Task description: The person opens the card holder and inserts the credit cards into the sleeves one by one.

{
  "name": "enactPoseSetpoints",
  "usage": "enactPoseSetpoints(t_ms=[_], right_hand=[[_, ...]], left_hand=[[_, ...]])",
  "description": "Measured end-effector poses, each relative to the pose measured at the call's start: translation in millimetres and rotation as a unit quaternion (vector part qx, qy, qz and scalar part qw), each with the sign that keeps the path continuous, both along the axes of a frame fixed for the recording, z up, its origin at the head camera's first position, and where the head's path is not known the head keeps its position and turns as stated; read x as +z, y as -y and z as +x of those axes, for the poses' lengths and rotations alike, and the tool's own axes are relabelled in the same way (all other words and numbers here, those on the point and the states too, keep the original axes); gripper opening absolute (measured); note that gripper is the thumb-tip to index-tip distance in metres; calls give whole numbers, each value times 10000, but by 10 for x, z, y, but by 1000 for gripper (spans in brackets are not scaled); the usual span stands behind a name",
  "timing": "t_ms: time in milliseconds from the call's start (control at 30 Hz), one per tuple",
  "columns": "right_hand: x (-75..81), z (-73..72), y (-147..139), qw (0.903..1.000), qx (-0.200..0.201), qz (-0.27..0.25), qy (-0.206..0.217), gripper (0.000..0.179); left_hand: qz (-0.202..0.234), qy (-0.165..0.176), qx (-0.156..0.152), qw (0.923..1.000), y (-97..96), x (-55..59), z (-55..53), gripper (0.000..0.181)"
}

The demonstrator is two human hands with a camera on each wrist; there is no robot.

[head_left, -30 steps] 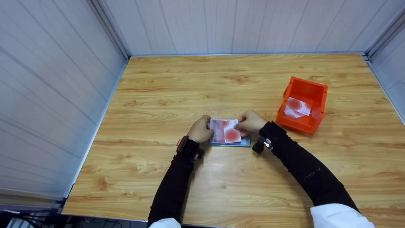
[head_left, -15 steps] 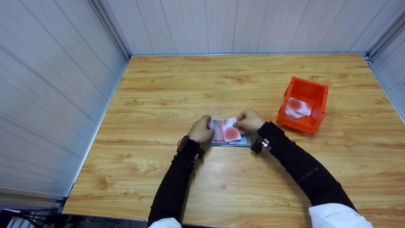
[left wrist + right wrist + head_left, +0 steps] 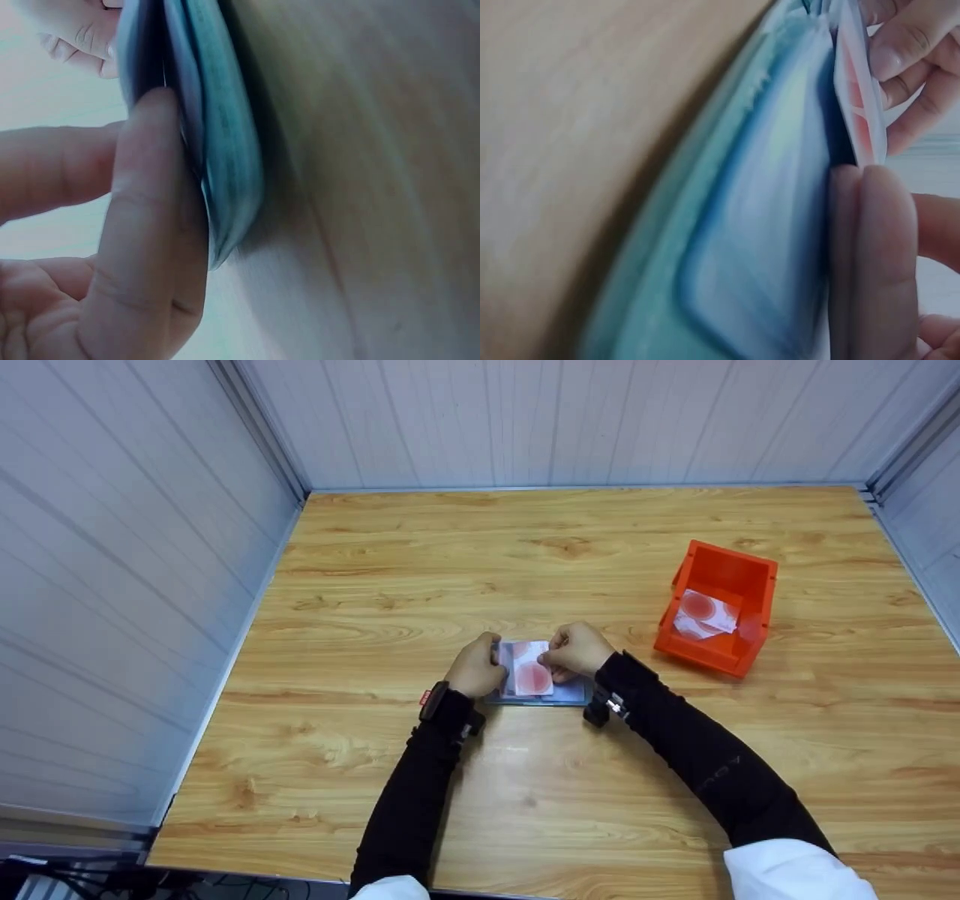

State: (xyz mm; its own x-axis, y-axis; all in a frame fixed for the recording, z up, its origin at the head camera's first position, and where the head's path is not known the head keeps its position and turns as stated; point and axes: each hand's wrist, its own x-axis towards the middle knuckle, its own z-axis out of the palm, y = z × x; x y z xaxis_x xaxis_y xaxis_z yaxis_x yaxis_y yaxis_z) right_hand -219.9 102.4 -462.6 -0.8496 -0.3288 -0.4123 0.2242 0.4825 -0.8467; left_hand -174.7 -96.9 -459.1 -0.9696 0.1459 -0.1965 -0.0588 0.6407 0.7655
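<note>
A wide wooden table [image 3: 525, 780] with a warm, streaked grain fills the scene, walled on three sides by pale ribbed panels [image 3: 120, 585]. Near the table's middle, close to the person, lies a flat blue-green holder [image 3: 574, 695] with rounded corners, smooth and plastic-looking; the wrist views show it as thin stacked leaves, blurred by closeness. Both arms wear black sleeves [image 3: 705, 769] with white cuffs at the lower edge.

The left hand [image 3: 475, 667] grips the holder's left edge, thumb pressed along the leaves and fingers curled behind, holding the top clear leaf raised. The right hand [image 3: 574, 649] pinches a small white card [image 3: 531, 676] printed with a big red circle, thumb and fingertips closed on its right edge. The card rests over the holder, between the two hands, partly under the clear leaf as far as can be told. No writing on it can be read.

Well to the right stands an orange plastic bin [image 3: 756, 619], boxy and open-topped, holding more white cards with red circles [image 3: 701, 613]. A black strap with a small red patch [image 3: 433, 701] sits on the left wrist.
</note>
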Motion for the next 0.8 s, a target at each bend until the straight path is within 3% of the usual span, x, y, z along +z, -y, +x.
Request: enactPoseSetpoints(t_ms=[333, 800], right_hand=[[23, 30, 62, 9999, -6, 114, -39, 10], [23, 57, 138, 9997, 97, -154, -176, 5]], left_hand=[[-92, -61, 10, 9999, -15, 12, -1, 59], [-204, -162, -76, 9996, -48, 11, -4, 62]])
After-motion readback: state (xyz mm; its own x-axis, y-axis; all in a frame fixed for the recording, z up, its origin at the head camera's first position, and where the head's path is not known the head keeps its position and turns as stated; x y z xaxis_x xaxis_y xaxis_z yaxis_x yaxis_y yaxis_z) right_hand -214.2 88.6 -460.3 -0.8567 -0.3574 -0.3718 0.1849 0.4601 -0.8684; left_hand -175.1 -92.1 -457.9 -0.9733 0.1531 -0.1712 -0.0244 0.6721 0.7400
